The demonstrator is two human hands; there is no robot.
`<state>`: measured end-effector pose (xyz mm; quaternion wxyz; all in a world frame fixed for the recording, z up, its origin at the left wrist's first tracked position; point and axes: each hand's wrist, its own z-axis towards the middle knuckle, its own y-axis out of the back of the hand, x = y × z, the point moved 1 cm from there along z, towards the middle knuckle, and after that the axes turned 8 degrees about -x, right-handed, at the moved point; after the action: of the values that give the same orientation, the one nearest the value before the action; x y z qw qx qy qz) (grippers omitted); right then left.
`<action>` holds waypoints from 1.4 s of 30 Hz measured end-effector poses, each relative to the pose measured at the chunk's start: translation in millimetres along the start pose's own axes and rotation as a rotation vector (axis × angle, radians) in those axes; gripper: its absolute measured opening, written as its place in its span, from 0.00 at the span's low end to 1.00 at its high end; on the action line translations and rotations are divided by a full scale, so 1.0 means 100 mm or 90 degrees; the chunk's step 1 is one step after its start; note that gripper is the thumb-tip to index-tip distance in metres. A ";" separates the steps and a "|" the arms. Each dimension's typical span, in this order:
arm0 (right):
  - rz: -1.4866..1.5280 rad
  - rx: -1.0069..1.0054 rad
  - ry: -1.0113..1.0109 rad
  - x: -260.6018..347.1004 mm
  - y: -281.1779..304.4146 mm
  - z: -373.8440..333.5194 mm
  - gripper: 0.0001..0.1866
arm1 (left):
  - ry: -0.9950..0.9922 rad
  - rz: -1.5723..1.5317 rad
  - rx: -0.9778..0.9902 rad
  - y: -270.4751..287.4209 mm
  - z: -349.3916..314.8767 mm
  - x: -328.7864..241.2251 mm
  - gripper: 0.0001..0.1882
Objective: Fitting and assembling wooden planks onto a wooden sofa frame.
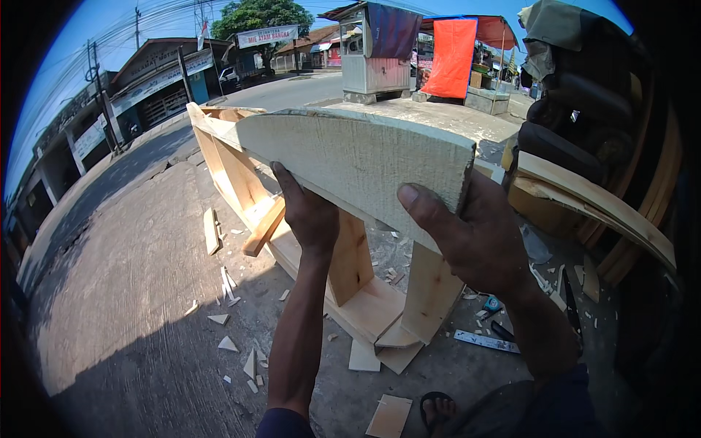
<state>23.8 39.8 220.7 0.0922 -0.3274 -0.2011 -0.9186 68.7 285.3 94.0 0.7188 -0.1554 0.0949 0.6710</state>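
Observation:
A pale, rough-faced wooden board (350, 150) with a curved upper edge is held up on its edge in front of me, wide at the right end and narrowing to the left. My left hand (310, 219) is closed on its lower edge, the thumb pointing up. At the wide end my right hand (478, 230) grips it, thumb flat on the near face and fingers hidden behind. Below and beyond lies a long light-wood frame (374, 306) with upright pieces and a lower plank. Whether the board touches the frame, I cannot tell.
A metal ruler (485, 341), a teal tape measure (491, 305) and a dark saw blade (569, 299) lie on the ground at right. Curved planks (599, 204) lean beside a dark seat. Offcuts (228, 343) litter the concrete, and a sandalled foot (438, 410) stands near a square wood piece (389, 417).

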 end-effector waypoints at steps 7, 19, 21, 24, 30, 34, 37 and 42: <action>-0.006 0.018 0.007 -0.04 -0.02 0.02 0.23 | -0.019 0.060 -0.048 0.00 0.01 0.05 0.47; -0.029 0.004 0.002 -0.03 -0.01 0.01 0.23 | 0.030 0.007 0.013 0.01 -0.02 0.03 0.29; -0.039 0.011 0.012 -0.03 0.00 0.01 0.23 | 0.038 0.002 0.018 0.00 -0.02 0.03 0.28; -0.026 0.012 0.024 -0.06 -0.02 0.02 0.22 | 0.047 -0.004 0.005 0.00 -0.02 0.07 0.29; -0.027 0.013 0.025 -0.06 -0.01 0.04 0.22 | 0.048 -0.025 -0.001 -0.03 0.00 0.03 0.34; -0.037 0.018 0.021 -0.03 -0.01 0.04 0.23 | -0.007 0.032 -0.048 -0.02 0.03 0.04 0.49; -0.038 0.024 0.012 -0.02 0.00 0.04 0.23 | -0.007 0.033 -0.053 -0.01 0.03 0.04 0.49; -0.039 0.024 0.022 0.01 0.03 -0.01 0.23 | 0.084 -0.032 -0.049 0.03 0.02 -0.06 0.49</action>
<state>22.9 37.1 221.8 0.0739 -0.3037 -0.2266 -0.9225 64.8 280.8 97.3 0.7212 -0.2292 0.1125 0.6440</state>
